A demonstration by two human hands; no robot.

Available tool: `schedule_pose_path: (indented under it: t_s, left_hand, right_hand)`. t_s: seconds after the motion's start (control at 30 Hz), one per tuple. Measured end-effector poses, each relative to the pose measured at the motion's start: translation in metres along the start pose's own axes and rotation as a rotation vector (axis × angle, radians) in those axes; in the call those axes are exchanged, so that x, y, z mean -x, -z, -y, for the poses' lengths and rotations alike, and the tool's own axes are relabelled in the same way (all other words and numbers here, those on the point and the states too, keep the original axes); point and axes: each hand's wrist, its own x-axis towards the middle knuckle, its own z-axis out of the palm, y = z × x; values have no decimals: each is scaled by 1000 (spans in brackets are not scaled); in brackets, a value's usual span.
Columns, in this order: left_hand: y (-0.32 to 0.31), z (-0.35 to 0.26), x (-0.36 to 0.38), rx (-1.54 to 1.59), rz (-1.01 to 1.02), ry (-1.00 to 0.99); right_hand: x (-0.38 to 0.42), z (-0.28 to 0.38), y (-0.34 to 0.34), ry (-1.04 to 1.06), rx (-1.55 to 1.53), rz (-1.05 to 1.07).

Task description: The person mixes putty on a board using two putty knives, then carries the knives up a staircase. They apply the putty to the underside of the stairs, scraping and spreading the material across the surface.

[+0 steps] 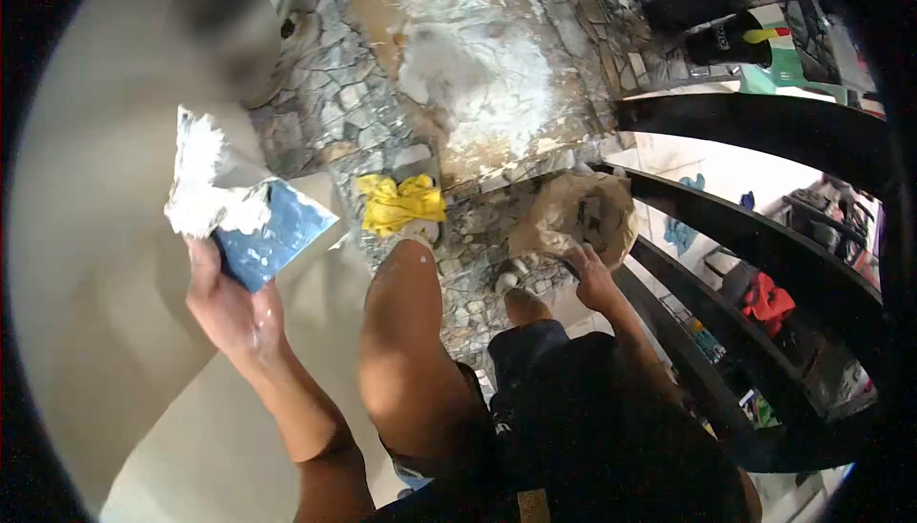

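Note:
My left hand [229, 303] grips a flat blue putty spreader [272, 236] from below, its fingers partly hidden behind it. Thick white putty [205, 174] is heaped along the tool's far side. White smears mark my left palm and wrist. At the near rim of a brown paper bag [549, 222], my right hand [594, 279] has its fingers over the edge; the thumb is hidden. The bag's mouth gapes upward, and its inside looks greyish. A yellow cloth [401, 205] lies crumpled by my foot, between the two hands.
Ahead, a board [458, 155] is covered with white powder and smears on the stone-patterned floor [334, 93]. Dark railing bars [755, 127] run along the right, with a lower area holding various items beyond. A smooth pale wall [115, 332] curves along the left.

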Motion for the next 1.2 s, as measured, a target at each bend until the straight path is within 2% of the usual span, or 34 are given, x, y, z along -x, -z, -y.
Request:
schedule_pose_path:
  t_s: [0.03,0.07,0.1,0.13,0.17,0.2,0.23,0.27,0.3,0.37,0.4,0.43,0.5,0.57,0.6,0.67,0.7,0.77,0.8,0.83,0.87,0.9,0.93,0.97,1.03,1.13,1.2]
  left_hand:
    - [5,-19,10,-460,203,-272]
    - [5,-38,16,-186,69,-81]
    - [3,-52,25,-68,29,-18]
    - [1,-66,34,56,-18,40]
    - [-2,-79,44,180,-72,91]
    - [3,-85,55,212,-27,85]
    - [5,-89,65,143,-23,60]
    - [1,-93,72,-71,-8,-30]
    - [-2,-93,75,-288,7,-118]
    - [-12,-86,67,-358,14,-147]
    - [-19,-80,59,-372,21,-167]
    - [-25,-74,44,-139,-2,18]
    - [-39,-62,15,385,-185,351]
    - [-75,-63,-13,527,-285,393]
    - [-85,-60,-29,397,-283,344]
    - [-86,-57,-61,466,-166,251]
    - [-83,-59,-80,471,-152,250]
    - [-75,-73,-129,438,-166,241]
    - [-68,-82,-161,420,-184,238]
    - [-66,-93,-197,376,-239,218]
    - [-63,-103,-234,331,-294,201]
    - [-59,-114,-267,379,-313,165]
    - [-55,-130,-298,468,-350,214]
    - [-52,-146,-328,559,-391,261]
    - [-34,-163,-369,531,-358,212]
    - [-23,-202,-411,587,-471,250]
    - [-16,-238,-439,610,-414,195]
  right_hand:
    - [-2,8,7,-87,-29,68]
    - [-2,15,16,-179,-56,134]
    - [-3,19,27,-271,-76,200]
    - [-2,13,29,-250,34,306]
    - [-3,5,28,-193,74,295]
    - [-4,-2,28,-139,119,290]
    - [0,-11,32,-88,165,288]
    - [-2,-6,47,-28,86,174]
    - [-8,-3,63,-44,56,148]
    - [-21,2,83,-76,-15,101]
    - [-26,-10,77,-91,47,112]
    - [-31,-20,70,-91,90,102]
    - [-39,-17,81,-115,152,127]
    - [-50,-9,99,-159,166,178]
    - [-59,-1,108,-184,160,205]
    - [-99,24,141,-266,42,236]
    - [-105,14,146,-76,98,152]
    - [-140,75,210,-244,-113,119]
    - [-136,75,214,-142,18,-17]
    - [-146,122,249,-182,65,-103]
    - [-120,97,246,-217,-33,-48]
    - [-125,125,271,-404,-72,35]
    - [-127,149,293,-593,-94,120]
    - [-133,163,309,-642,-89,140]
    - [-156,180,335,-607,-61,130]
    - [-194,193,372,-456,-3,47]
    - [-219,200,395,-362,44,-40]
